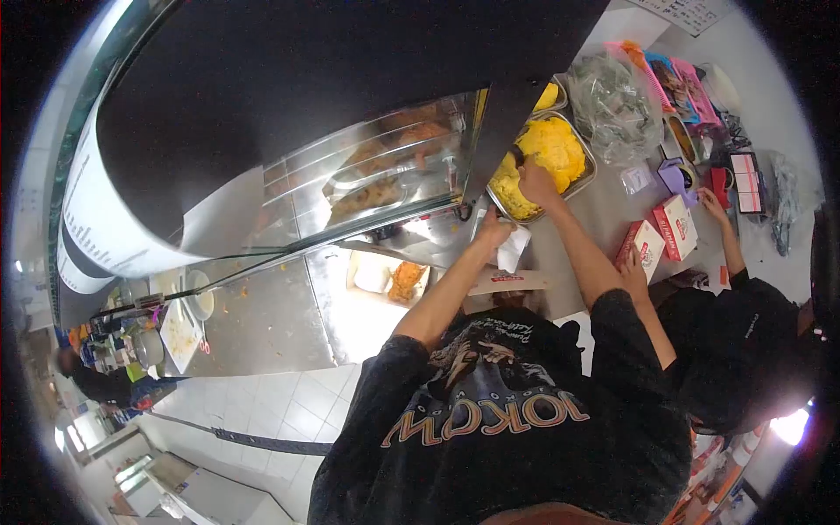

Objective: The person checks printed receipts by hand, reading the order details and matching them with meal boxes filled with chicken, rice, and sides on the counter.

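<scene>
My right hand (535, 181) is closed around a dark-handled serving utensil (517, 157) in a metal tray (588, 182) of yellow rice (553, 147). The utensil's working end is hidden, so its exact kind is unclear. Just outside the tray's near left corner, my left hand (495, 229) is closed on a sheet of white paper (514, 249), which hangs below the fingers. A brown-and-white strip of printed card or paper (512, 282) lies close to my chest.
At right, a co-worker's hands (632, 276) are by red-and-white boxes (675, 226). A glass display case (367, 166) with fried food stands left. Fried chicken (406, 282) sits below it on a lit surface. A clear plastic bag (617, 109) lies beyond the tray.
</scene>
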A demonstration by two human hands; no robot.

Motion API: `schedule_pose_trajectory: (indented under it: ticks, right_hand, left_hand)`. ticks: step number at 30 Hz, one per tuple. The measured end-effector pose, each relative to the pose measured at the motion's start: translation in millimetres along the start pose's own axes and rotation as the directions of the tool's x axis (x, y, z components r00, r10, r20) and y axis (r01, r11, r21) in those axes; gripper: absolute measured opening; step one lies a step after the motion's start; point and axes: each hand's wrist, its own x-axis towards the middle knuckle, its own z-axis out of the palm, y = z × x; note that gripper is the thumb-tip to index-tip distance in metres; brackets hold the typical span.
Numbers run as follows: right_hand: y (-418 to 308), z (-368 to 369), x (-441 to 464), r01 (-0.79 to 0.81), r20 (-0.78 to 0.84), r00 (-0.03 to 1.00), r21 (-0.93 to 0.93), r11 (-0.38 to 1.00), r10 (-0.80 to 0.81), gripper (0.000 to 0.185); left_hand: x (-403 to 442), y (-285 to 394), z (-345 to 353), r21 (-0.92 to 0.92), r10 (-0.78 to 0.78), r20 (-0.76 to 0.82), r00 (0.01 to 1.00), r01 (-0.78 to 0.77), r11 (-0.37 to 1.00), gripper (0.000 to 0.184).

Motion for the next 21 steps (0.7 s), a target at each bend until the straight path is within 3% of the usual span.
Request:
schedule_pose_trajectory:
  ticks: [2, 3, 5, 9, 11, 13, 14, 16, 20, 21]
  right_hand:
    - [-32, -18, -12, 0.044, 0.192, 0.981, -0.211, 0.977, -0.003, 0.038]
    - [-44, -21, -18, 0.119, 0.254, 0.966, -0.271, 0.955, -0.048, 0.041]
    - [-52, -17, -22, 0.202, 0.312, 0.948, -0.41, 0.89, -0.072, 0.051]
    - [-36, -35, -36, 0.339, 0.392, 0.908, -0.479, 0.81, -0.147, 0.052]
    - [-31, -54, -52, 0.414, 0.489, 0.856, -0.459, 0.786, -0.165, 0.057]
    - [-27, -61, -69, 0.413, 0.499, 0.854, -0.477, 0.776, -0.148, 0.053]
    - [-27, -64, -76, 0.414, 0.502, 0.853, -0.485, 0.771, -0.142, 0.051]
    - [-29, -73, -83, 0.289, 0.46, 0.882, -0.356, 0.889, -0.102, 0.048]
    - [22, -37, -88, 0.115, 0.366, 0.926, -0.039, 0.993, -0.093, 0.044]
    - [21, -38, -87, 0.137, 0.274, 0.949, 0.088, 0.987, -0.156, 0.043]
  left_hand:
    - [6, -5, 3, -0.229, 0.059, 0.009, 0.998, -0.055, 0.972, 0.08]
    - [6, -1, -1, -0.248, 0.021, 0.077, 0.997, -0.001, 0.969, 0.086]
    - [8, 1, -4, -0.214, 0.063, 0.095, 0.993, -0.042, 0.976, 0.084]
    - [22, -10, -6, -0.17, 0.038, 0.084, 0.996, -0.023, 0.985, 0.076]
    - [27, -20, -4, -0.265, 0.054, 0.092, 0.994, -0.028, 0.964, 0.07]
    - [33, -31, 3, -0.295, 0.095, 0.089, 0.991, -0.065, 0.953, 0.059]
    - [34, -34, 7, -0.258, 0.057, 0.076, 0.996, -0.036, 0.966, 0.062]
    - [35, -36, 10, -0.173, -0.012, 0.046, 0.999, 0.02, 0.985, 0.07]
    - [-16, 19, 6, -0.402, -0.017, 0.232, 0.973, 0.112, 0.909, 0.055]
    - [-15, 18, 4, -0.416, 0.004, 0.243, 0.97, 0.1, 0.904, 0.064]
